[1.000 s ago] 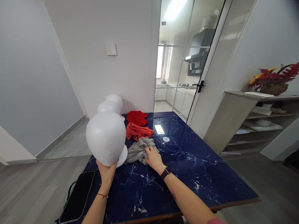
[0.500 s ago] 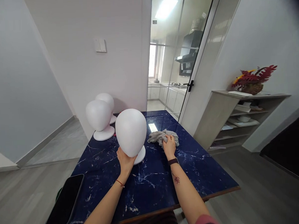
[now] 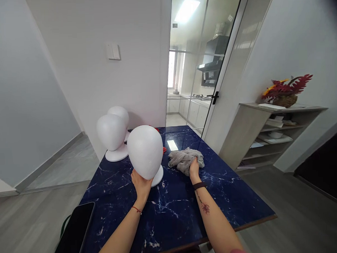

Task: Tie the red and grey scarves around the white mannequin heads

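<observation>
A white foam mannequin head (image 3: 145,151) stands on its round base in the middle of the dark blue marble table (image 3: 171,211). My left hand (image 3: 141,183) grips the head from below at its neck. A crumpled grey cloth (image 3: 185,159) lies to its right. My right hand (image 3: 194,167) is closed on the near edge of that cloth. Two more white foam heads (image 3: 111,133) stand at the table's far left corner. A bit of red cloth (image 3: 164,149) peeks out behind the held head.
A black phone (image 3: 73,236) lies at the table's near left edge. A glass sliding door (image 3: 211,77) to a kitchen stands behind the table. An open shelf unit (image 3: 268,136) with a red flower arrangement (image 3: 286,89) is at the right.
The foam head came from the left to the table's middle and now rests there. The grey cloth was dragged to the right and a little toward me with my right hand.
</observation>
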A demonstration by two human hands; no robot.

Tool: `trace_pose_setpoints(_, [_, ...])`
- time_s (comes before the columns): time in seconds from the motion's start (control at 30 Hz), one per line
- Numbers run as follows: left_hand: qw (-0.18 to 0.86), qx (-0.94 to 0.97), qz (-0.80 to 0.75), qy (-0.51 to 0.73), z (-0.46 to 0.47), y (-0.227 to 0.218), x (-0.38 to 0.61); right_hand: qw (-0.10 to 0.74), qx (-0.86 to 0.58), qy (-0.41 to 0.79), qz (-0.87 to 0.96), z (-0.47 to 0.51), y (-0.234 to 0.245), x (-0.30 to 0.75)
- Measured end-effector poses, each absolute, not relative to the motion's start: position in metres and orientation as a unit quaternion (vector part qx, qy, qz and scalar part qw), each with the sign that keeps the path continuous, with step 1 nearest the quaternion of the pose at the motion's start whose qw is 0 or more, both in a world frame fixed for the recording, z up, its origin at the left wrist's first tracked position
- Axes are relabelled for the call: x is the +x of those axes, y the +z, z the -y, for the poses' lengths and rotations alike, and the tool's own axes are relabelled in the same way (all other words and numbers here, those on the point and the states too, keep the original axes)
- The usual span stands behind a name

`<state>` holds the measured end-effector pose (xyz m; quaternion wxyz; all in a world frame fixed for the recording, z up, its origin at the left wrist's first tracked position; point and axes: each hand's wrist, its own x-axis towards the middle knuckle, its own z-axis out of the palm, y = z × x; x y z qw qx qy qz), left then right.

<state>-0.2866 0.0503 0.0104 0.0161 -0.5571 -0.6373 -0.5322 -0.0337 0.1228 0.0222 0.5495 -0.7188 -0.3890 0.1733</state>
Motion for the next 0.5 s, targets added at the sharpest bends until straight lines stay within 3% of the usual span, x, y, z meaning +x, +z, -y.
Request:
trace_pose_setpoints(0.33, [-0.006,-0.555,0.666,-0.498,-0.051,0.009,-0.286,0.588,-0.695,0.020,0.412,-0.088,0.054,-0.035])
trace_pose_setpoints(0.5, [-0.009,-0.546,0.664,-0.510,-0.049,0.009,-0.285,0.638,-0.693,0.107,0.319,-0.094,0.053,-0.030])
